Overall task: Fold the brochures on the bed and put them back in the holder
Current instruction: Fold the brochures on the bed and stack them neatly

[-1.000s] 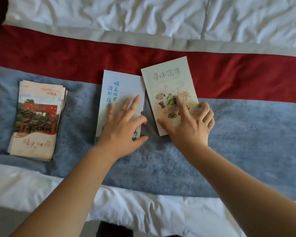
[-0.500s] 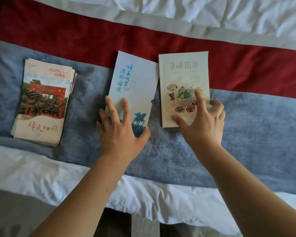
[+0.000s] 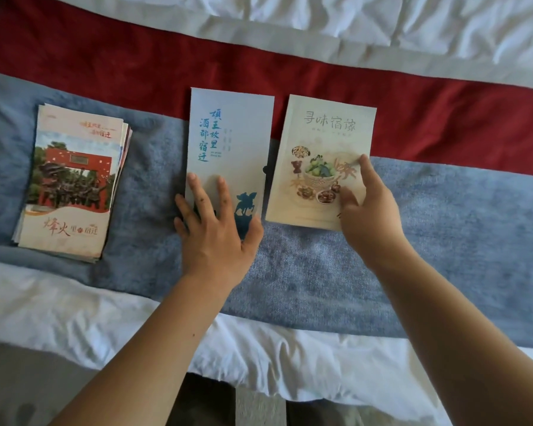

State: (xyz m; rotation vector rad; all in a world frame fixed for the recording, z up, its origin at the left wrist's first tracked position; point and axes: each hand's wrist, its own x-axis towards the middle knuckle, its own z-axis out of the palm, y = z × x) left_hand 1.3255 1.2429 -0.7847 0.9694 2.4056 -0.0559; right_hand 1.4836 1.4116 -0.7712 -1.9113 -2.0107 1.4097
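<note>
1. pressing our left hand (image 3: 213, 238) flat, fingers spread, on the lower end of the pale blue brochure (image 3: 228, 142); it grips nothing.
2. our right hand (image 3: 368, 216) rests open on the cream food brochure (image 3: 323, 133) just beside it, forefinger extended.
3. both lie on the bed's grey-blue runner (image 3: 459, 226).
4. a stack of red-gate brochures (image 3: 71, 182) sits well apart to the left.

The pale blue brochure (image 3: 231, 142) carries blue brush characters 項王故里 and 酒都宿迁, the cream food brochure (image 3: 326, 133) is headed 寻味宿迁, and the top of the stack of brochures (image 3: 74, 179) reads 烽火里的宿迁 along its bottom, with smaller print too blurred to read
</note>
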